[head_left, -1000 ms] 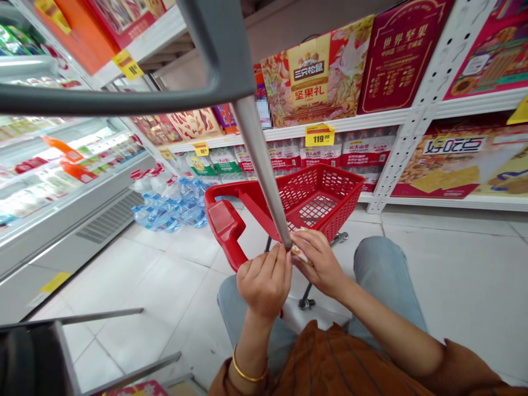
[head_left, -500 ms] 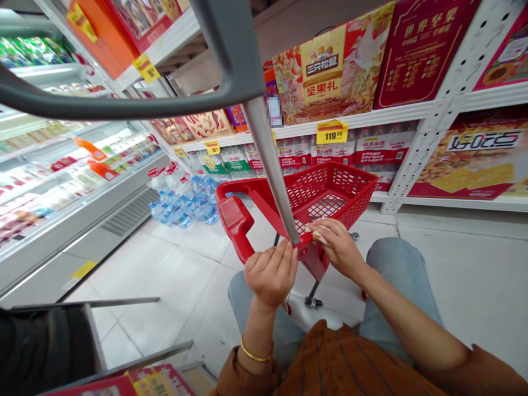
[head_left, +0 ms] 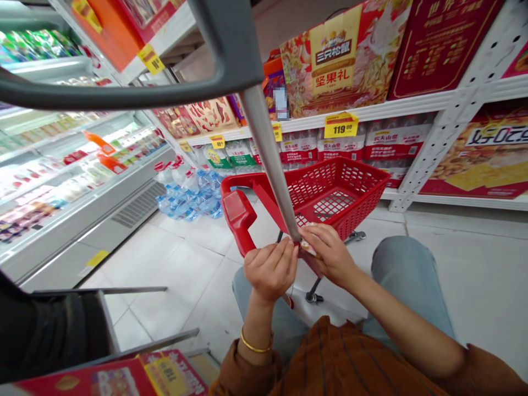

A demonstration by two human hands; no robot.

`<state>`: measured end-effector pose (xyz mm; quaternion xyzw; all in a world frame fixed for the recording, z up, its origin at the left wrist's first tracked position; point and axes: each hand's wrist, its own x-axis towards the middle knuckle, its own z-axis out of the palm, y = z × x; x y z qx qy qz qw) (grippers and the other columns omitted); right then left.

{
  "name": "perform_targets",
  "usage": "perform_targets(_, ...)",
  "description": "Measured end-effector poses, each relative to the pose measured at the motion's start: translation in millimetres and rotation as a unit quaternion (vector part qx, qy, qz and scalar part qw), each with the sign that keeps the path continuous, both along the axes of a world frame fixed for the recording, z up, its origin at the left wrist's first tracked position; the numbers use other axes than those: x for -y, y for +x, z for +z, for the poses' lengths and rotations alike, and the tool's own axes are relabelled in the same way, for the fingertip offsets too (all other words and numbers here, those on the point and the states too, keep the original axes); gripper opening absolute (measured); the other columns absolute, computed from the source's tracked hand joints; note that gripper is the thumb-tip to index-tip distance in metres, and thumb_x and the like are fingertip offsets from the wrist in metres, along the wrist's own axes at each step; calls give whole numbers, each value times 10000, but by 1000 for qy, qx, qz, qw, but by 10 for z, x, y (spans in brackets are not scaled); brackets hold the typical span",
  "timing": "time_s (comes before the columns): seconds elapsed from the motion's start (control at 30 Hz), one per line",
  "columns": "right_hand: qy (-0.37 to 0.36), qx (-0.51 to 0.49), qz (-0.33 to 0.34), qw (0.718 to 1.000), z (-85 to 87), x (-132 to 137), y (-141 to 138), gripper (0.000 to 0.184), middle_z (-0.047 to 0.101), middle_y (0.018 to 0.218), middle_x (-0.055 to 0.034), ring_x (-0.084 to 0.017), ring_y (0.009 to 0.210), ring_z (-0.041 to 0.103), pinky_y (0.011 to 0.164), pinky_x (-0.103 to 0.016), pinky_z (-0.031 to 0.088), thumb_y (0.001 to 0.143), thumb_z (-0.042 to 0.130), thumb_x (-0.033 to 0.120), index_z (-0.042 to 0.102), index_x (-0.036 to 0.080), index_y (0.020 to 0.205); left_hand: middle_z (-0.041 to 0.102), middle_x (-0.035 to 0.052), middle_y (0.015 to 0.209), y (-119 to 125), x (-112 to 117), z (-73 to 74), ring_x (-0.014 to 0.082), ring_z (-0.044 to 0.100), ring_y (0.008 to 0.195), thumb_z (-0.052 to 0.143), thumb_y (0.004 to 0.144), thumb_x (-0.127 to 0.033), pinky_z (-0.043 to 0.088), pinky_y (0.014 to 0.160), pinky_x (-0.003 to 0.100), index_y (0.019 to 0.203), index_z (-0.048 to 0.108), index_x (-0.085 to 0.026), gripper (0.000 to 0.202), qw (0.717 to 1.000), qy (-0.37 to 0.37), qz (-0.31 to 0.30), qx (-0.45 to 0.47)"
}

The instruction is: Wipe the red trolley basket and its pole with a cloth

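Note:
A red shopping cart (head_left: pixel 358 203) with a lattice basket stands before my knees. Its metal pole (head_left: pixel 268 159) slants from a grey handle (head_left: pixel 181 94) down to the basket's near corner. Beside the pole's foot, my left hand (head_left: pixel 271 269) is closed, fingertips pinching the red rim. My right hand (head_left: pixel 330 254) is closed around a small pale patterned cloth (head_left: pixel 308 245), pressed to the rim just right of the pole. The fingers cover most of the cloth. A red grip with a flat panel (head_left: pixel 239 209) juts from the cart's left side.
Shelves with nut gift boxes (head_left: pixel 342 63) and packed water bottles (head_left: pixel 342 140) line the far side. Shrink-wrapped bottles (head_left: pixel 192 195) sit on the floor beside a refrigerated case (head_left: pixel 124 192). At lower left are a metal frame (head_left: pixel 152 349) and a red box (head_left: pixel 115 377).
My right hand has moved slightly left and down with the cloth, closer to the pole's foot. My left hand stays at the rim. The whole view has shifted a little.

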<state>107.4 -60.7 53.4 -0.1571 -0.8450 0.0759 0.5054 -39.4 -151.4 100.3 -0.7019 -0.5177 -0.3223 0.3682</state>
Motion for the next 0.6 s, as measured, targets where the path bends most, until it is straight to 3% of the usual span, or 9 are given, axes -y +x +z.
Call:
perform_targets(0.3,-46,24,12,999,-104,-169,55,416,621,1155,-98,-238,1133,537,1007,-495,432,913,486,147,486,242,1319,765,8,888,-126,5,6,143,679,679,694,783,-163,422,629,307,932,688,-194,152,1000,-12,-9,5)
perform_targets(0.47,-68,26,-6,997,-222,-337,124,368,621,1138,-100,-243,1107,546,955,-474,473,916,475,154,541,246,1266,765,5,875,-192,23,-6,146,675,675,688,788,-158,430,636,310,925,693,-201,143,1000,-4,-13,15)
perform_targets(0.6,-75,31,-16,997,-184,-338,137,345,622,1122,-108,-243,1062,562,910,-468,496,927,468,180,551,243,1256,765,9,873,-210,35,-7,152,675,676,692,783,-153,429,637,314,919,696,-201,145,1000,-5,-15,22)
